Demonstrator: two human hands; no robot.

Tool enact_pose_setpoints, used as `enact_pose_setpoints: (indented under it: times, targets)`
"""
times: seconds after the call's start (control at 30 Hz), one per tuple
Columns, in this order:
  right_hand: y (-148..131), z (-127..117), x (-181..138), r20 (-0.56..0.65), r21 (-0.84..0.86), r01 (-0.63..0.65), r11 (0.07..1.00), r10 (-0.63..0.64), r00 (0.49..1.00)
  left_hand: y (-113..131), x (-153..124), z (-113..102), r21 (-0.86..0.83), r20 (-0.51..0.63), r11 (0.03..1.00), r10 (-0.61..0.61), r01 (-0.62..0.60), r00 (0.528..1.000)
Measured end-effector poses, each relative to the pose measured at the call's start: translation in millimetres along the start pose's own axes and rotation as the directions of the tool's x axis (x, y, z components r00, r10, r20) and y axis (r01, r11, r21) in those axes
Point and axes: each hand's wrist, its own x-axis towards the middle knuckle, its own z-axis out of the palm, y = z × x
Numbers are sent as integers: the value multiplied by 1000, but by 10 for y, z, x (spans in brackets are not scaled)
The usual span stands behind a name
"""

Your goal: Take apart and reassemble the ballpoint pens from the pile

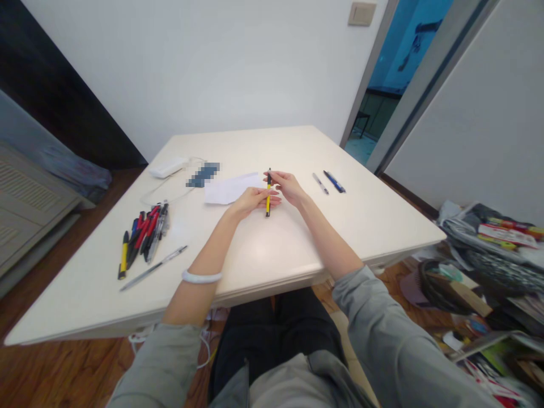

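A yellow and black pen (268, 205) is held nearly upright in the view over the middle of the table. My left hand (251, 201) grips its yellow barrel between thumb and fingers. At the black upper end, the fingertips of my right hand (287, 186) close around the pen. A white sheet of paper (227, 190) lies just left of and beyond my left hand. Right of my right hand lie a clear pen (320, 183) and a pair of dark blue pens (335, 182).
On the table's (297, 243) left side lies a pile of several pens (147, 232), with another yellow and black pen (123, 255) and a long clear pen (153, 268) beside it. Farther back are a white cabled box (169, 168) and a blurred-out dark object (203, 175).
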Motion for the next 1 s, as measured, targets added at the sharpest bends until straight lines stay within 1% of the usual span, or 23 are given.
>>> enact_pose_setpoints:
  times: [0.07, 0.23, 0.33, 0.43, 0.5, 0.53, 0.6, 0.67, 0.7, 0.77, 0.9, 0.97, 1.0]
  targets:
    - [21, -9, 18, -20, -24, 29, 999, -29, 999, -9, 4, -11, 16, -8, 1000, -3, 3, 1000]
    - [38, 16, 29, -97, -92, 100, 991, -109, 989, -60, 56, -4, 59, -83, 997, 52, -47, 995]
    - [29, 57, 20, -139, -104, 113, 988, -127, 982, -92, 88, 10, 79, -157, 995, 71, -59, 985]
    - [28, 109, 9, -187, -77, 77, 994, -90, 978, -102, 95, 23, 77, -217, 995, 72, -57, 974]
    - [25, 138, -6, -199, -25, 32, 999, -36, 979, -86, 89, 20, 47, -196, 996, 87, -79, 977]
    - [19, 147, -18, -194, 8, 6, 1000, -4, 981, -73, 86, 12, 25, -185, 993, 115, -112, 976]
    - [0, 151, -53, -178, 63, -49, 997, 59, 982, -43, 87, -23, 5, -217, 978, 202, -206, 955]
    - [-25, 146, -98, -152, 88, -101, 991, 114, 982, -19, 102, -79, 43, -316, 961, 273, -273, 909]
    - [-37, 144, -122, -129, 87, -131, 988, 141, 982, -12, 115, -113, 70, -367, 958, 283, -277, 886]
    - [-54, 147, -167, -49, 75, -192, 978, 196, 979, -10, 147, -183, 76, -445, 962, 268, -263, 855]
    - [-64, 175, -230, 154, 29, -251, 968, 244, 958, -29, 199, -295, -19, -514, 963, 220, -268, 829]
    - [-61, 185, -240, 198, 14, -252, 968, 244, 949, -37, 205, -332, -58, -534, 961, 199, -271, 821]
    - [-58, 188, -239, 195, 22, -247, 969, 238, 951, -40, 204, -344, -72, -538, 961, 188, -267, 822]
